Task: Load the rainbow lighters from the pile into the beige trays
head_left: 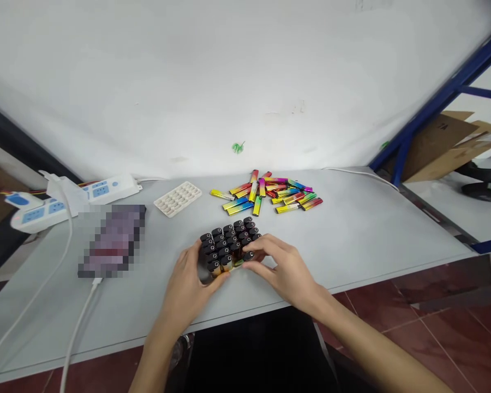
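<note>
A tight block of upright lighters (222,243) with black tops and shiny coloured bodies stands near the table's front edge, in rows. My left hand (187,284) grips the left side of this block, thumb along the front and fingers at the far left corner. Most of the tray under the lighters is hidden. Between thumb and fingers of my right hand (284,267) is one black-topped lighter (249,255), at the front right corner of the block. Behind lies a loose heap of shiny multicoloured lighters (284,192). A white slotted tray (177,199) rests to the left of the heap.
On the left, a phone (114,240), its picture blurred out, is plugged into a white cable (82,316). White power strips (102,188) lie behind it. A white wall backs the grey table (352,218). Blue metal framing (417,114) and cardboard boxes (445,142) stand at right.
</note>
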